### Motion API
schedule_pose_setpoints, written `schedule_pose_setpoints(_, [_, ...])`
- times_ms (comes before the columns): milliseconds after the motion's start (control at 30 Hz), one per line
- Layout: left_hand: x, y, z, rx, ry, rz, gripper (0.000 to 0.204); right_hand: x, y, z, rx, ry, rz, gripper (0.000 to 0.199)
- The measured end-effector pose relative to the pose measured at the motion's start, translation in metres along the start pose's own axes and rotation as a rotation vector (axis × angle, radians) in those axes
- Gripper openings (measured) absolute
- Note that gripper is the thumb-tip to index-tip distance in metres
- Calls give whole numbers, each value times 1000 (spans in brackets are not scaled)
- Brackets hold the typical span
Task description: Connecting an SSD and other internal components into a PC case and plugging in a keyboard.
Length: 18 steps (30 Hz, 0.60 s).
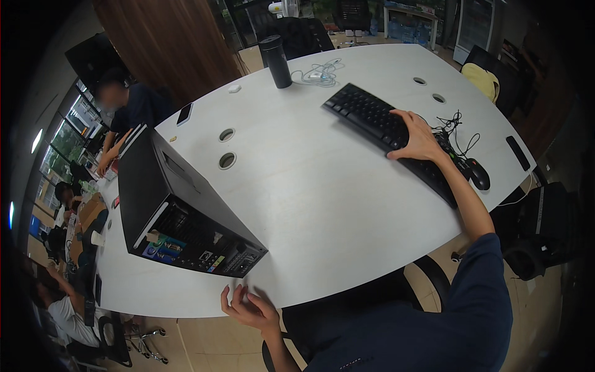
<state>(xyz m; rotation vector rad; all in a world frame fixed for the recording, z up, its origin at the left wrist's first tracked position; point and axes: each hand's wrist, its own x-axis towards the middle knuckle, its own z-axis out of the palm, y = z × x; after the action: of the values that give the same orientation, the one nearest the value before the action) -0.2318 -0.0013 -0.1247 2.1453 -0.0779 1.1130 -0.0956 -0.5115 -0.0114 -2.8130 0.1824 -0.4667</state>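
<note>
A black keyboard (365, 115) lies slantwise on the right part of the white table (291, 180). My right hand (416, 137) grips it across its width, thumb at the near edge and fingers over the keys. Beside that hand are a black mouse (477, 174) and a tangle of dark cable (455, 133). My left hand (251, 308) hovers at the table's near edge with its fingers apart and loosely curled, holding nothing. Just beyond it stands a black computer tower (192, 211), its back panel with coloured ports turned toward me.
A black tumbler (276, 62) and a pale coiled cable (322, 73) stand at the far edge. Phones lie at the far left (185, 113) and right (517, 153). Round holes (227, 160) pierce the tabletop. Beyond the left edge, a person (142, 102) leans over. A chair (359, 304) is below me.
</note>
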Motion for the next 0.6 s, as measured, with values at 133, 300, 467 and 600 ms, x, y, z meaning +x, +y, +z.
schedule_pose_setpoints(133, [0,1,1,14,5,-32,27,-33,-40,-12,176,-128,-315,111])
schedule_pose_setpoints(300, [2,1,1,32,-17,-41,29,-66,-65,-12,188,-368,-556,114])
schedule_pose_setpoints(467, [3,5,0,29,-43,-64,30,-85,-82,-9,220,-551,-698,113])
schedule_pose_setpoints(600, [3,2,3,22,-21,-45,30,-89,-79,-8,242,-522,-711,116])
